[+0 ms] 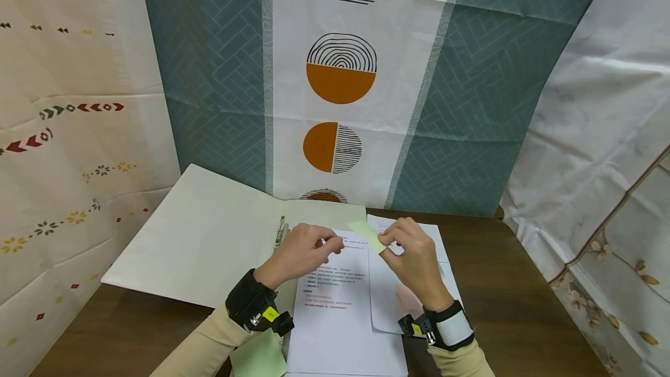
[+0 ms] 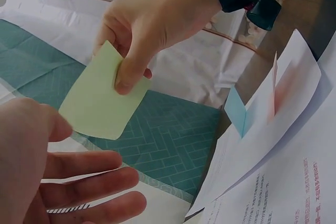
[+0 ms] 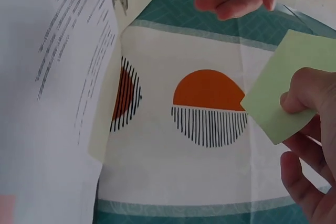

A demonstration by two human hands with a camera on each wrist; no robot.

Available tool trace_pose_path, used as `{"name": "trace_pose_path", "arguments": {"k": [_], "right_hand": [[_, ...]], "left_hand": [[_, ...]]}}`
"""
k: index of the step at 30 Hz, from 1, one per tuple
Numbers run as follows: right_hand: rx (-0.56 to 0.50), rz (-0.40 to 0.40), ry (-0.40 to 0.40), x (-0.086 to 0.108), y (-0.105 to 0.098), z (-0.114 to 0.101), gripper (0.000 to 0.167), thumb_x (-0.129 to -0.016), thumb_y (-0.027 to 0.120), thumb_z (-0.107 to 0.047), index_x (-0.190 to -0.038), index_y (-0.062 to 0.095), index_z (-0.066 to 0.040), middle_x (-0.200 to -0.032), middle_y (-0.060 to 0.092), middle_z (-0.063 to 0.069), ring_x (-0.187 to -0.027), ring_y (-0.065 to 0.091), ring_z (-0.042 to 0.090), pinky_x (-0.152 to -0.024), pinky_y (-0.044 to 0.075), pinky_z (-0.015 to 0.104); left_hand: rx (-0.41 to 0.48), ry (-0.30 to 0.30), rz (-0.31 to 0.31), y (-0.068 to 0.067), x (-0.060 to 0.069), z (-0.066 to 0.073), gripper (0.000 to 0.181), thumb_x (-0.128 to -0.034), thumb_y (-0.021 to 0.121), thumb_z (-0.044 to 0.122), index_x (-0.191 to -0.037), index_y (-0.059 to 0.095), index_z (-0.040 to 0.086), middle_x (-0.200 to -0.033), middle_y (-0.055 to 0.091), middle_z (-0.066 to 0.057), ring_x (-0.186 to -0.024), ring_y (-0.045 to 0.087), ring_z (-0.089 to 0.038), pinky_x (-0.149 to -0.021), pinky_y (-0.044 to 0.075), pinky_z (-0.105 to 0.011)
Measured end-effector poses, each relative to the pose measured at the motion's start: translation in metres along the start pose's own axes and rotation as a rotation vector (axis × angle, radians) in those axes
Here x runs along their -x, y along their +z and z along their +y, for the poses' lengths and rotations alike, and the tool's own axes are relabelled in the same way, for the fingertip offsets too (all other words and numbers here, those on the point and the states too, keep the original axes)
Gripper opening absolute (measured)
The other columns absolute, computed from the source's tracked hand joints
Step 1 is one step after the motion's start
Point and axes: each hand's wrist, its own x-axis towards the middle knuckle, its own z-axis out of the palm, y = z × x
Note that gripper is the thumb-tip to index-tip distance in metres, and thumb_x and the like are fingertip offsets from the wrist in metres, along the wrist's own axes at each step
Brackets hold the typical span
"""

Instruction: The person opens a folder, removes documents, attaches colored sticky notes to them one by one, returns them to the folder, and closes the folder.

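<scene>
My right hand (image 1: 416, 258) pinches a pale green sticky note (image 1: 370, 237) between thumb and fingers, above the papers. Facing it, my left hand (image 1: 303, 253) holds nothing; its fingers are relaxed and spread in the left wrist view, and a gap parts it from the note in the right wrist view. Beneath the hands lies a stack of printed sheets (image 1: 345, 336). Another printed sheet (image 1: 384, 310) to its right bears a pink sticky note (image 1: 408, 299). A blue sticky note (image 2: 237, 113) stands up from the papers in the left wrist view.
A white ring binder (image 1: 193, 243) lies spread open on the brown table (image 1: 502, 307), with its metal clip (image 1: 281, 233) beside the left hand. Near the left forearm is a green sticky note pad (image 1: 260, 356). Patterned cloth (image 1: 220, 74) hangs behind the table.
</scene>
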Motion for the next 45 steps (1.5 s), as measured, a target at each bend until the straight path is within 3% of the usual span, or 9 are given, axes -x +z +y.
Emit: {"name": "trace_pose_path", "arguments": {"k": [6,11,17,23,27,33,37,42,45], "right_hand": [[0.071,-0.016,-0.124,-0.001,0.002,0.0,0.035,-0.066,0.102,0.013,-0.077,0.075,-0.008,-0.085,0.07,0.002,-0.083,0.066,0.017,-0.068,0.059,0.026],[0.101,-0.043,-0.183,-0.001,0.006,-0.002,0.04,-0.063,0.103,0.011,-0.076,0.072,-0.01,-0.083,0.071,0.002,-0.082,0.065,0.018,-0.071,0.054,0.032],[0.126,-0.095,-0.205,0.001,0.007,-0.005,0.043,-0.061,0.106,0.006,-0.077,0.071,-0.012,-0.083,0.072,0.0,-0.087,0.066,0.019,-0.079,0.053,0.04],[0.136,-0.125,-0.209,0.001,0.004,-0.003,0.04,-0.061,0.106,0.003,-0.08,0.075,-0.014,-0.085,0.074,-0.001,-0.093,0.068,0.02,-0.087,0.053,0.05],[0.047,-0.147,-0.157,0.0,-0.003,0.002,0.039,-0.065,0.106,-0.008,-0.096,0.084,-0.012,-0.095,0.077,0.001,-0.1,0.067,0.022,-0.095,0.05,0.056],[-0.136,-0.099,-0.03,0.001,-0.009,0.011,0.019,-0.094,0.082,-0.009,-0.112,0.084,-0.008,-0.105,0.078,0.006,-0.106,0.066,0.027,-0.101,0.043,0.053],[-0.141,-0.102,0.039,0.002,-0.009,0.012,0.026,-0.093,0.079,-0.004,-0.118,0.083,-0.007,-0.109,0.078,0.008,-0.109,0.065,0.028,-0.098,0.044,0.052],[-0.135,-0.215,0.171,0.004,-0.007,0.01,0.046,-0.091,0.085,-0.014,-0.136,0.078,-0.007,-0.123,0.072,0.011,-0.116,0.065,0.03,-0.096,0.047,0.053],[-0.123,-0.267,0.194,0.005,-0.005,0.01,0.038,-0.091,0.088,-0.016,-0.128,0.081,-0.009,-0.125,0.07,0.012,-0.117,0.066,0.03,-0.095,0.049,0.055]], "left_hand": [[0.016,0.025,0.063,0.0,0.0,-0.003,0.042,-0.1164,0.052,0.025,-0.091,0.083,0.013,-0.089,0.084,-0.002,-0.068,0.069,-0.005,-0.072,0.053,-0.024],[0.018,0.04,0.079,0.001,-0.001,-0.003,0.036,-0.1141,0.058,0.025,-0.089,0.081,0.014,-0.084,0.082,-0.002,-0.065,0.069,-0.007,-0.067,0.05,-0.023],[-0.012,0.05,0.077,0.002,-0.002,-0.004,0.024,-0.1065,0.064,0.019,-0.09,0.082,0.015,-0.08,0.081,-0.001,-0.061,0.058,0.001,-0.058,0.045,-0.021],[0.002,0.054,0.06,0.0,-0.002,-0.004,0.024,-0.107,0.064,0.016,-0.091,0.08,0.013,-0.081,0.081,0.001,-0.062,0.061,0.002,-0.059,0.047,-0.021],[0.024,0.066,0.042,-0.006,-0.002,-0.008,0.023,-0.1079,0.063,0.015,-0.092,0.079,0.011,-0.083,0.082,-0.005,-0.063,0.065,0.0,-0.061,0.05,-0.021],[0.059,0.036,-0.028,-0.011,-0.003,-0.012,0.022,-0.1103,0.063,0.017,-0.093,0.075,0.01,-0.084,0.082,-0.009,-0.067,0.07,-0.008,-0.066,0.053,-0.022],[0.07,0.027,-0.112,-0.01,-0.003,-0.011,0.021,-0.1112,0.062,0.019,-0.095,0.075,0.012,-0.086,0.081,-0.012,-0.069,0.073,-0.014,-0.068,0.053,-0.022],[0.095,0.051,-0.173,-0.01,-0.002,-0.011,0.02,-0.1114,0.063,0.018,-0.097,0.075,0.012,-0.089,0.08,-0.015,-0.071,0.076,-0.024,-0.069,0.055,-0.021],[0.096,0.061,-0.192,-0.011,-0.002,-0.01,0.02,-0.1115,0.063,0.019,-0.098,0.076,0.013,-0.088,0.08,-0.012,-0.073,0.077,-0.031,-0.069,0.055,-0.021]]}}
